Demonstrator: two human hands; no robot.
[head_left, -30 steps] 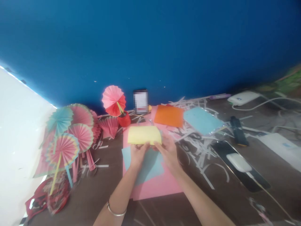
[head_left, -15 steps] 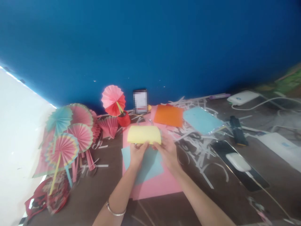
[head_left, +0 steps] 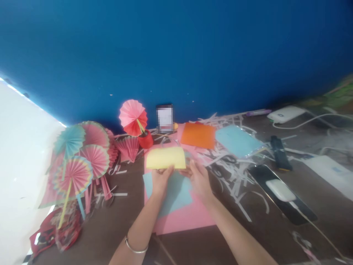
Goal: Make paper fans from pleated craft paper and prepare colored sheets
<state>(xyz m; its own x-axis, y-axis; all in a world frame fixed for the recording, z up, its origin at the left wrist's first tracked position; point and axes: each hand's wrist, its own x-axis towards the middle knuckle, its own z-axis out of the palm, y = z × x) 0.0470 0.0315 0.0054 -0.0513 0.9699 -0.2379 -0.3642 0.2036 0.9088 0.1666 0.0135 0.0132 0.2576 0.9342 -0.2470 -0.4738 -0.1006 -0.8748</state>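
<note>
A folded yellow paper [head_left: 166, 158] is held up above the table. My left hand [head_left: 160, 180] pinches its lower edge near the middle. My right hand [head_left: 200, 179] sits just to the right of the paper with fingers loosely spread; its thumb tip is close to the paper's lower right corner, and I cannot tell if it touches. Under both hands lie a light blue sheet [head_left: 176, 195] and a larger pink sheet [head_left: 182, 219] on the dark brown table [head_left: 116, 224].
Pink and multicoloured paper fans [head_left: 79, 162] crowd the left side. An orange sheet [head_left: 198, 135], a light blue pad [head_left: 237, 141], white paper strips [head_left: 234, 176], a black phone [head_left: 281, 193], chargers and cables lie to the right. A blue wall stands behind.
The yellow paper has shifted slightly left. My right hand has slid off its right end and opened, while my left hand keeps its hold.
</note>
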